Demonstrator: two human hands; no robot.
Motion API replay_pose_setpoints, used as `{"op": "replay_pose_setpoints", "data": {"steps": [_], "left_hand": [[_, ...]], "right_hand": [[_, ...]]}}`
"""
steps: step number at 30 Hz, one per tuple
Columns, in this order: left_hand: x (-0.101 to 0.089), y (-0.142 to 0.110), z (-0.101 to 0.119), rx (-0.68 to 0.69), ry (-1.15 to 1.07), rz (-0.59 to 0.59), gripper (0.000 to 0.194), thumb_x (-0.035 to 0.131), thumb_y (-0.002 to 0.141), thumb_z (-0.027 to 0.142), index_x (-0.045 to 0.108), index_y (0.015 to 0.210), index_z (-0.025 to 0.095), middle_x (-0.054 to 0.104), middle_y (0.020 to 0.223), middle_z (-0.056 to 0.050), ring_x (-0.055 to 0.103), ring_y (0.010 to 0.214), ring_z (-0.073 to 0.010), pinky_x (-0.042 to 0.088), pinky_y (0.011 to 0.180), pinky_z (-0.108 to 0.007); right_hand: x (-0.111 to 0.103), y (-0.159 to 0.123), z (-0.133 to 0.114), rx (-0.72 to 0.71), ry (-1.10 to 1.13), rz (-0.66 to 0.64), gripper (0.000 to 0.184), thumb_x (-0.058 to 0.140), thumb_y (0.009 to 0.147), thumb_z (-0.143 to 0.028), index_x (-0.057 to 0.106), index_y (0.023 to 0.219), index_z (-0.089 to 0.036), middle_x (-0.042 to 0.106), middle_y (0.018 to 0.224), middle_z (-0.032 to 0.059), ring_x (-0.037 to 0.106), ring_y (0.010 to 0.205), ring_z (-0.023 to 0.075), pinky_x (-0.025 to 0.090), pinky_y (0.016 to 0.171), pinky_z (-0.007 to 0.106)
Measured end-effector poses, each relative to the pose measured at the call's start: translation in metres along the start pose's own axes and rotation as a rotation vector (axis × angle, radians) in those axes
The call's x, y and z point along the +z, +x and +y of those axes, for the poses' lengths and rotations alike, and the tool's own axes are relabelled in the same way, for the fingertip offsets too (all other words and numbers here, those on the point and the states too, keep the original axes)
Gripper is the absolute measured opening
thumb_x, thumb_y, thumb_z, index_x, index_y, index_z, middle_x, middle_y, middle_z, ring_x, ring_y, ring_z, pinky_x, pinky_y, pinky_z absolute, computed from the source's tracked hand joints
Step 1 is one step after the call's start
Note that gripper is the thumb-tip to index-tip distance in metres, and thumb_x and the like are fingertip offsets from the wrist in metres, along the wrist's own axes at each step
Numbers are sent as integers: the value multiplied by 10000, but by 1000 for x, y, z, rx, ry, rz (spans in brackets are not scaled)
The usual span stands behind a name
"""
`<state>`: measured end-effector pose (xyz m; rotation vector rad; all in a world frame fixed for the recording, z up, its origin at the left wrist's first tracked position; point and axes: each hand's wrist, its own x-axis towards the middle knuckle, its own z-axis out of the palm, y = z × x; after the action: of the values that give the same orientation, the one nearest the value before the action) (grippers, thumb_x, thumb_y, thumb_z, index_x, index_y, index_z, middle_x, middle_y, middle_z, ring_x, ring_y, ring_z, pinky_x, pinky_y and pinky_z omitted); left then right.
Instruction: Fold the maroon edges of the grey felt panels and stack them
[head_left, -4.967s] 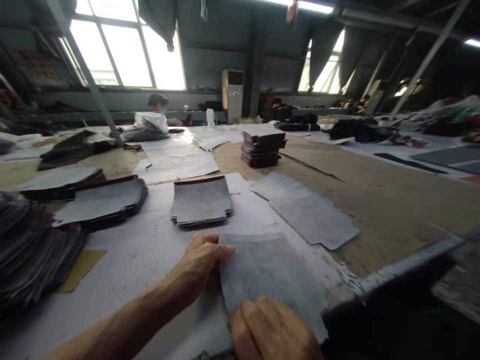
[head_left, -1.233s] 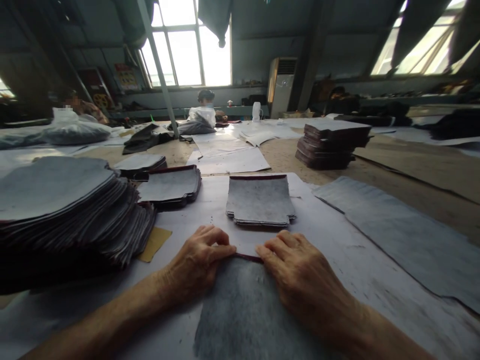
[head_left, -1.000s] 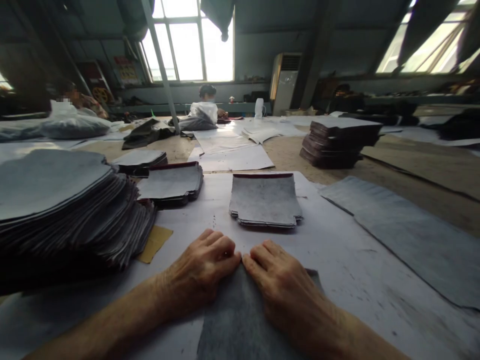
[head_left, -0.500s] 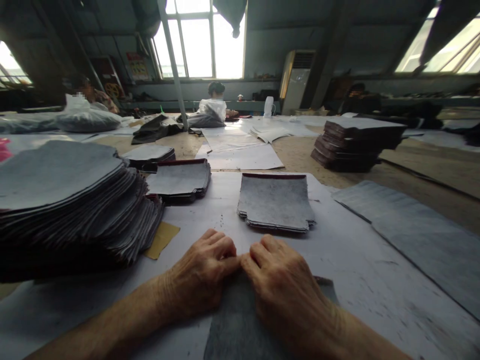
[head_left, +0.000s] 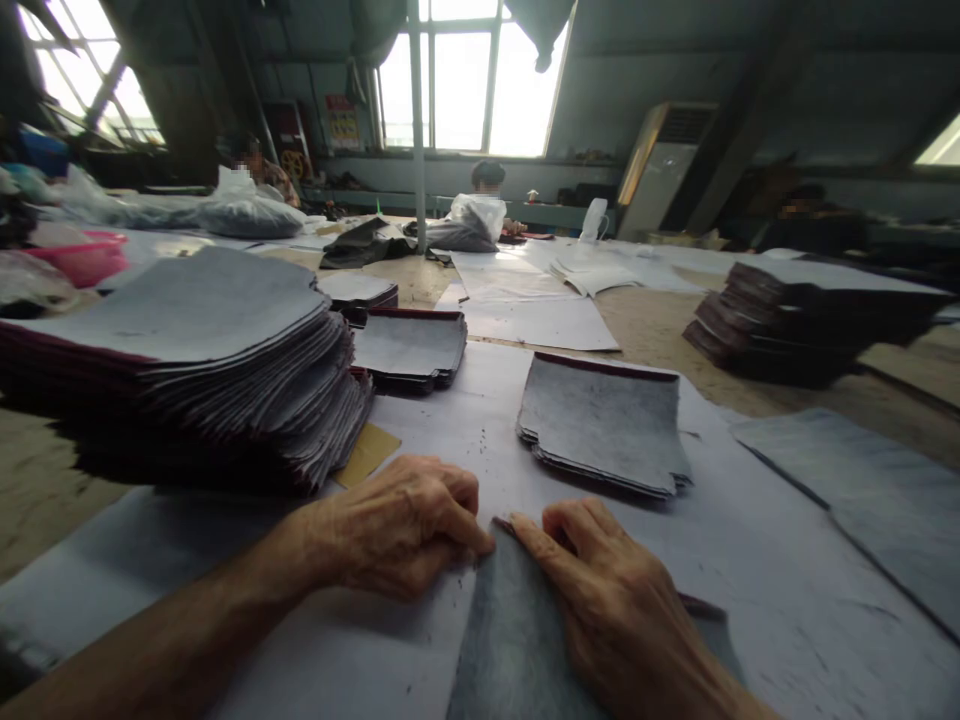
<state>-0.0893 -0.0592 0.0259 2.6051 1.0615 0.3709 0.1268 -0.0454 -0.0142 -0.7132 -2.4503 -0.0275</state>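
A grey-backed leather-like piece (head_left: 514,630) lies on white paper in front of me, a narrow dark folded edge at its far end. My left hand (head_left: 409,520) has curled fingers, its thumb and fingertip at the piece's far left corner. My right hand (head_left: 619,590) lies over the piece, one digit stretched along the folded edge and the other fingers bent under. Part of the piece is hidden beneath the right hand and wrist. Beyond the hands is a small stack of similar notched pieces (head_left: 604,420) with a dark red far edge.
To the left rises a tall stack of grey-backed pieces (head_left: 247,380), a yellow card (head_left: 369,452) by its base. Behind it sits another low stack (head_left: 411,348). A dark stack (head_left: 810,315) stands at right, near large grey sheets (head_left: 877,490). Several people sit across the table.
The view has swung left. My hands have moved apart: the left has slid to the piece's corner, and the right has shifted right, uncovering part of the folded edge.
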Motion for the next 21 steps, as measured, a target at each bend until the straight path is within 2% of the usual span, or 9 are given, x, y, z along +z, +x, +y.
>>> {"op": "replay_pose_setpoints", "data": {"steps": [6, 15, 21], "left_hand": [[2, 2, -4, -5, 13, 1, 245, 493, 757, 69, 666, 826, 228, 559, 686, 18, 521, 624, -91, 405, 657, -213], [4, 1, -5, 29, 46, 25, 186, 485, 734, 83, 619, 686, 202, 520, 637, 27, 501, 605, -87, 389, 626, -209], [6, 2, -7, 7, 31, 16, 212, 478, 736, 81, 644, 724, 211, 548, 642, 21, 511, 602, -88, 399, 664, -214]], "right_hand": [[0, 0, 0, -40, -54, 0, 403, 369, 785, -21, 579, 1113, -121, 499, 773, 81, 469, 687, 168, 448, 536, 270], [-2, 3, -2, -39, -134, -23, 466, 356, 740, -3, 573, 1108, -188, 490, 762, 66, 467, 671, 163, 419, 530, 251], [-1, 3, -5, -9, -176, -46, 535, 377, 725, 0, 551, 1164, -251, 503, 725, 51, 469, 629, 156, 410, 498, 232]]}}
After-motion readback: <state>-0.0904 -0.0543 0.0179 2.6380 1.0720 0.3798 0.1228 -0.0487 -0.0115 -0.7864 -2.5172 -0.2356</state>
